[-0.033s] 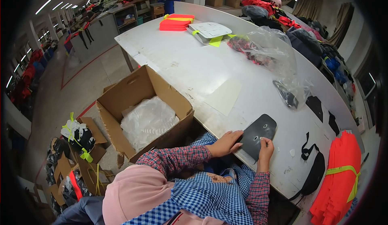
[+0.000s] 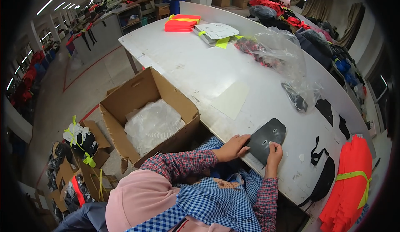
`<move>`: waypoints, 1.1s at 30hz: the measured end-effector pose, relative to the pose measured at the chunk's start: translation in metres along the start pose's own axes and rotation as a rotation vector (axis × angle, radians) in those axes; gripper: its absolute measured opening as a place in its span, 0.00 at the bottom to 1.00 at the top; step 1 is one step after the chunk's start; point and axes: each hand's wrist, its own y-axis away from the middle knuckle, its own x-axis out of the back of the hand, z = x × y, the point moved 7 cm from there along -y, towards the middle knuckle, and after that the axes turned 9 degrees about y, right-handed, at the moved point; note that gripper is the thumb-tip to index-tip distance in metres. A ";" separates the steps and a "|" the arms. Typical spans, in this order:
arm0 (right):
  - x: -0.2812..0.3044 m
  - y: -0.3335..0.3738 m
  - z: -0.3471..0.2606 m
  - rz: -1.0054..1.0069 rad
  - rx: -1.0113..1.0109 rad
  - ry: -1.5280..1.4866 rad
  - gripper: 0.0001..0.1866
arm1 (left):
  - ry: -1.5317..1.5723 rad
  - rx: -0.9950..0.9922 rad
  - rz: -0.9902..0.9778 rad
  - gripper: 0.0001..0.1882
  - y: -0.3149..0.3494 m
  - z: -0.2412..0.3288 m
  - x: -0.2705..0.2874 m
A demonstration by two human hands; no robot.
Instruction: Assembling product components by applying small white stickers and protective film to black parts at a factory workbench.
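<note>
A dark grey, rounded panel with two small pale-rimmed holes [image 2: 273, 138] lies on the white table at its front edge. My left hand [image 2: 234, 147] rests at the table edge with its fingers stretched out, their tips at the panel's left side. Over the panel's lower right part, my right hand [image 2: 273, 153] has thumb and fingers pinched on a small white piece, mostly hidden by the fingertips. Right of that hand, another small white piece [image 2: 301, 157] lies on the table. Farther right is a black fabric piece with a strap [image 2: 325, 178].
An open cardboard box [image 2: 116, 136] holding clear plastic sheets stands to my left against the table. A pale flat piece [image 2: 231, 100] lies beyond the panel. Bound orange pieces [image 2: 350, 182] sit at the right, and clear plastic bags [image 2: 287, 50] lie along the back partition [image 2: 250, 18].
The dark panel has shifted very slightly to the right and toward me. Both hands stay in nearly the same place.
</note>
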 end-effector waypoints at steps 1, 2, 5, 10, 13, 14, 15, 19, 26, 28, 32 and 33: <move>0.000 0.000 0.000 -0.002 0.000 -0.001 0.07 | 0.095 0.016 0.029 0.25 -0.001 -0.001 0.003; 0.005 -0.001 -0.001 0.065 0.004 -0.005 0.07 | 0.092 0.016 0.030 0.25 -0.002 -0.003 0.003; 0.020 -0.006 0.007 0.180 0.030 -0.010 0.07 | 0.059 -0.002 0.030 0.23 -0.003 -0.009 0.002; 0.041 -0.008 0.014 0.293 0.034 -0.085 0.09 | -0.106 -0.056 0.001 0.21 -0.006 -0.004 0.000; 0.048 -0.004 0.018 0.292 0.001 -0.185 0.10 | -0.132 -0.146 -0.023 0.17 -0.012 0.010 0.000; 0.050 -0.002 0.018 0.290 0.000 -0.185 0.10 | -0.133 -0.144 -0.023 0.17 -0.013 0.009 -0.004; 0.049 0.001 0.017 0.260 -0.043 -0.246 0.10 | -0.110 -0.157 -0.033 0.16 -0.016 0.010 -0.007; 0.049 0.017 0.009 0.196 -0.168 -0.369 0.13 | -0.132 -0.130 -0.073 0.13 -0.021 0.015 -0.023; 0.037 0.021 -0.011 0.046 -0.263 -0.636 0.16 | -0.236 -0.103 -0.104 0.11 -0.050 -0.007 -0.030; 0.027 0.020 -0.019 -0.068 -0.267 -0.798 0.12 | -0.254 -0.086 -0.178 0.09 -0.058 -0.020 -0.027; 0.031 0.034 -0.021 -0.148 -0.154 -0.839 0.10 | -0.211 -0.041 -0.287 0.08 -0.069 -0.015 -0.030; 0.024 0.039 -0.028 -0.331 -0.067 -1.023 0.12 | -0.205 -0.021 -0.268 0.08 -0.067 -0.017 -0.029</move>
